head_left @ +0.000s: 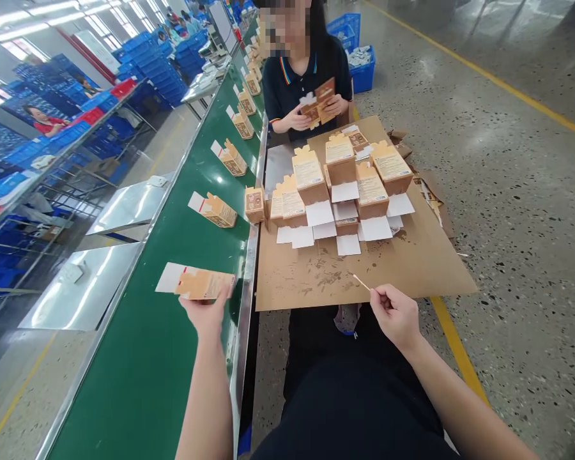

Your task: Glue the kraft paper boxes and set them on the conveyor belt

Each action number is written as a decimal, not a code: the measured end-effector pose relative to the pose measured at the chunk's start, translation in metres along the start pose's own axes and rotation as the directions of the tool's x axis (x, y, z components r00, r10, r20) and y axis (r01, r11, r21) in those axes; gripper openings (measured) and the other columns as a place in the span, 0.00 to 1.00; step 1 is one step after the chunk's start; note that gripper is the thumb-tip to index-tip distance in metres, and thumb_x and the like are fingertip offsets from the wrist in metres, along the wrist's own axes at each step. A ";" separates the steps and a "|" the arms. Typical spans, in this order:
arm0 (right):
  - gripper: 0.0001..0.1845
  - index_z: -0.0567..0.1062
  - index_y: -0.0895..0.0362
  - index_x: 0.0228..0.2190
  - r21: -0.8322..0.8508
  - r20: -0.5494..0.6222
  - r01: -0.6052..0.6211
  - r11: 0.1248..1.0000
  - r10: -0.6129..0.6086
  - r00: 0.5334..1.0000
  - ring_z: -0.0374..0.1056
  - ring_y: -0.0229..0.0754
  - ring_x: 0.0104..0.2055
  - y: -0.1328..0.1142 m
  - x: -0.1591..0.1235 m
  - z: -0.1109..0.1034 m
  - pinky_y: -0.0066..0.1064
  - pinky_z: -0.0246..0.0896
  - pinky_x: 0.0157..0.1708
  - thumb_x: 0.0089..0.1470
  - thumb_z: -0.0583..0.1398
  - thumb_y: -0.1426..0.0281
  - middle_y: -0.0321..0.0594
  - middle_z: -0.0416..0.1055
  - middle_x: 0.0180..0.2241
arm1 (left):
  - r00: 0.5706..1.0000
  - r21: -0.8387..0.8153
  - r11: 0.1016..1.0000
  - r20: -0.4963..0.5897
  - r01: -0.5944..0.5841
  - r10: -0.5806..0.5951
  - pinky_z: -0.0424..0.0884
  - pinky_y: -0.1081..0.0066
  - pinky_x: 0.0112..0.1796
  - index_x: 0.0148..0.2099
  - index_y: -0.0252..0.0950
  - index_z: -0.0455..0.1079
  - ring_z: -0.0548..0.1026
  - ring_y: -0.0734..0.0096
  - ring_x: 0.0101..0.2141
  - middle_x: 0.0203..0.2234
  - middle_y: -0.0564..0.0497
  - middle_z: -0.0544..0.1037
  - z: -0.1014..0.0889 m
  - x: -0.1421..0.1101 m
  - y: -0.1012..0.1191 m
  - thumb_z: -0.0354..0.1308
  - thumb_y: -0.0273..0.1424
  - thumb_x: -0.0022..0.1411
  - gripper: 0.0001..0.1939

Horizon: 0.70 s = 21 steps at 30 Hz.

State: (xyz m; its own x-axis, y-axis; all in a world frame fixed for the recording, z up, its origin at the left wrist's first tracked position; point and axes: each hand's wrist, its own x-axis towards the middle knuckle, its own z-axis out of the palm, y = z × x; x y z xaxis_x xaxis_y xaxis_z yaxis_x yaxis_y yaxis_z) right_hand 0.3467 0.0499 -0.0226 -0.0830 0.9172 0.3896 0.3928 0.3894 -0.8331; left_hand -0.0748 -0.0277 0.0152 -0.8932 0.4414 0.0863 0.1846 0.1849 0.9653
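Gripping 1 orange carton [205, 284] in left hand [206, 313], 1 thin stick [362, 282] pinched in right hand [397, 314]

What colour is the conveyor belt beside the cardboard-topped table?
The conveyor belt is dark green, seen in the head view.

Past the tabletop's [436, 268] right edge, grey speckled terrazzo floor [522, 166], glossy with reflected light, crossed by a yellow painted line [483, 76]. Along the tabletop's left edge, a green conveyor belt [119, 377] in metal rails. Just beside the belt's left edge, 2 shiny metal-topped tables [137, 203]. Farther left, a long metal-framed workbench [93, 168] and stacked blue crates [141, 61]. Behind, a pale wall with bright windows [19, 50], under rows of tube lights [52, 7].
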 end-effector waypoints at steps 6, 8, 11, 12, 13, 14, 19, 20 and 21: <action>0.20 0.70 0.52 0.26 0.009 0.014 0.069 0.998 -0.069 0.998 0.58 0.33 0.18 -0.003 0.017 -0.003 0.27 0.56 0.21 0.73 0.60 0.64 0.30 0.64 0.19 | 0.988 0.129 0.980 -0.028 0.154 -0.151 0.71 0.37 0.68 0.52 0.43 0.62 0.78 0.42 0.63 0.55 0.42 0.77 -0.023 0.038 -0.019 0.87 0.31 0.31 0.49; 0.21 0.71 0.52 0.25 -0.017 -0.005 0.063 0.998 -0.063 0.998 0.59 0.34 0.18 -0.002 0.017 -0.013 0.27 0.57 0.21 0.73 0.60 0.63 0.30 0.64 0.19 | 0.986 0.165 0.978 -0.130 0.125 -0.104 0.68 0.37 0.70 0.55 0.43 0.61 0.75 0.42 0.66 0.56 0.42 0.74 -0.027 0.025 -0.030 0.86 0.31 0.33 0.50; 0.22 0.72 0.52 0.25 -0.085 -0.069 0.014 0.996 -0.020 0.997 0.59 0.34 0.18 0.004 0.009 -0.035 0.27 0.57 0.21 0.73 0.61 0.60 0.30 0.63 0.18 | 0.934 0.226 0.966 -0.299 -0.129 0.194 0.70 0.39 0.67 0.59 0.44 0.60 0.75 0.47 0.62 0.56 0.43 0.69 -0.025 -0.006 -0.044 0.82 0.38 0.42 0.46; 0.22 0.72 0.52 0.26 -0.107 -0.093 -0.014 0.994 0.004 0.996 0.59 0.34 0.18 0.006 0.005 -0.042 0.27 0.57 0.21 0.73 0.61 0.59 0.30 0.63 0.18 | 0.919 0.209 0.951 -0.277 -0.227 0.280 0.72 0.41 0.65 0.58 0.43 0.61 0.76 0.50 0.59 0.54 0.44 0.69 -0.017 -0.014 -0.044 0.79 0.40 0.46 0.42; 0.22 0.72 0.52 0.26 -0.125 -0.115 -0.043 0.991 0.029 0.993 0.59 0.35 0.18 0.009 0.002 -0.048 0.28 0.57 0.21 0.73 0.61 0.58 0.30 0.63 0.19 | 0.918 0.163 0.941 -0.222 -0.298 0.329 0.74 0.44 0.63 0.57 0.43 0.63 0.77 0.53 0.55 0.52 0.46 0.70 -0.005 -0.017 -0.041 0.77 0.42 0.50 0.37; 0.23 0.72 0.51 0.26 -0.138 -0.135 -0.070 0.988 0.051 0.990 0.60 0.35 0.18 0.011 0.000 -0.053 0.28 0.58 0.21 0.74 0.61 0.57 0.31 0.64 0.19 | 0.932 0.094 0.943 -0.149 -0.320 0.331 0.75 0.47 0.61 0.56 0.43 0.64 0.78 0.56 0.52 0.50 0.47 0.71 0.012 -0.015 -0.034 0.74 0.43 0.53 0.33; 0.24 0.72 0.51 0.26 -0.200 -0.194 -0.109 0.974 0.070 0.979 0.60 0.37 0.19 0.017 0.001 -0.064 0.30 0.58 0.22 0.73 0.61 0.54 0.31 0.64 0.19 | 0.977 0.090 0.982 0.124 0.164 -0.174 0.77 0.60 0.55 0.55 0.40 0.71 0.79 0.60 0.52 0.49 0.44 0.76 0.138 0.069 0.038 0.59 0.45 0.68 0.19; 0.24 0.72 0.51 0.26 -0.215 -0.204 -0.111 0.970 0.067 0.977 0.60 0.37 0.19 0.017 0.002 -0.065 0.30 0.58 0.22 0.73 0.61 0.55 0.31 0.64 0.19 | 0.965 0.129 0.971 0.145 0.202 -0.220 0.78 0.58 0.53 0.54 0.38 0.72 0.79 0.57 0.51 0.47 0.42 0.77 0.161 0.089 0.052 0.60 0.46 0.68 0.20; 0.23 0.71 0.51 0.25 -0.230 -0.216 -0.113 0.967 0.063 0.974 0.60 0.37 0.19 0.018 0.004 -0.067 0.30 0.58 0.22 0.73 0.61 0.56 0.32 0.63 0.19 | 0.954 0.161 0.961 0.165 0.224 -0.250 0.78 0.57 0.52 0.52 0.36 0.73 0.79 0.54 0.50 0.46 0.41 0.78 0.182 0.107 0.063 0.62 0.47 0.67 0.21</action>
State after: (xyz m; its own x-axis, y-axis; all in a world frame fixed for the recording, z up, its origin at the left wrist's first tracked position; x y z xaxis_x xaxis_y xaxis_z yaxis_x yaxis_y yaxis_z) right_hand 0.4146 0.0550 -0.0094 0.1415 0.9002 0.4118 0.5997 0.2531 -0.7592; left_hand -0.0837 0.1908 0.0401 -0.8309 0.5195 -0.1992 0.0437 0.4179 0.9075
